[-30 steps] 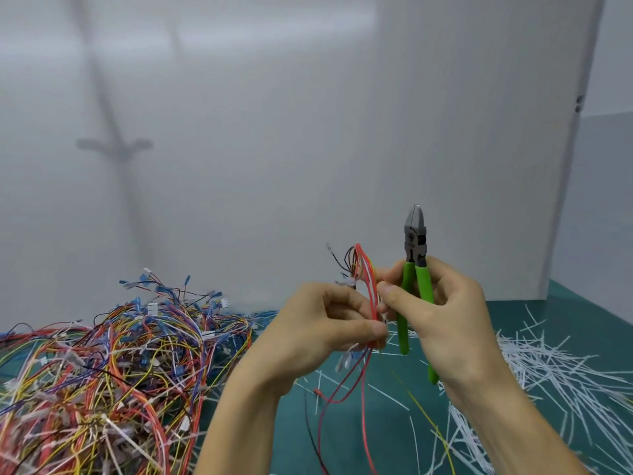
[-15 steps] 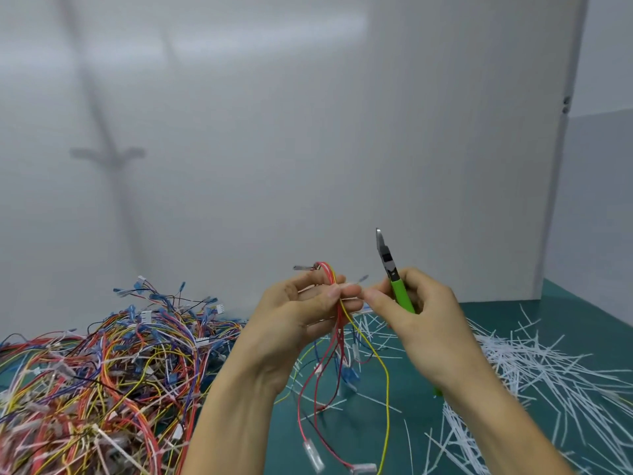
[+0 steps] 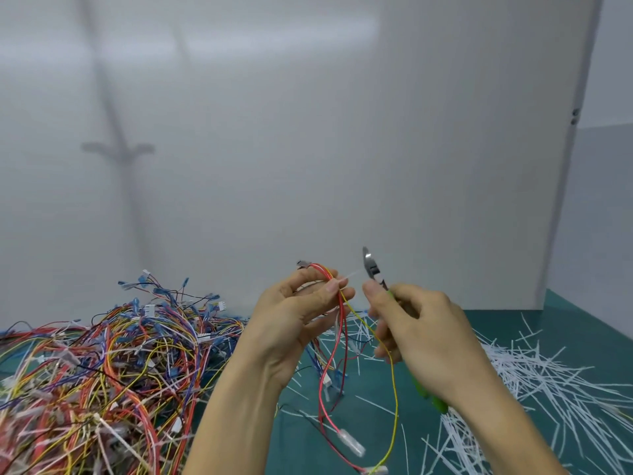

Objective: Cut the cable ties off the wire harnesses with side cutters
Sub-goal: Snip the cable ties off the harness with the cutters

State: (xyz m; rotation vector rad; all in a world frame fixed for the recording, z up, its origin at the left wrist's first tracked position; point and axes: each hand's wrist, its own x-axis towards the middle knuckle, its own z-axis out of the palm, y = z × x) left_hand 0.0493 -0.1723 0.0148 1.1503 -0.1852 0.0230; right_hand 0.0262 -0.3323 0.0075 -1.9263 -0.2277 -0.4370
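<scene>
Hands that touched half a second ago now sit slightly apart at lower centre. Left hand (image 3: 291, 323) pinches the wire harness (image 3: 343, 337) between thumb and fingertips, its white cable tie (image 3: 351, 275) poking right toward the side cutters (image 3: 371, 269) gripped in the right hand (image 3: 421, 337). That palm hides most of the green handles, and blur obscures the blades. Tangled harnesses (image 3: 102, 365) fill the lower left, cut ties (image 3: 548, 389) the lower right.

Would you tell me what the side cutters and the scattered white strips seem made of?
The side cutters: bare steel head, glinting grey; handles look green plastic or rubber, matte. The white strips: probably nylon, thin, stiff and straight.
</scene>
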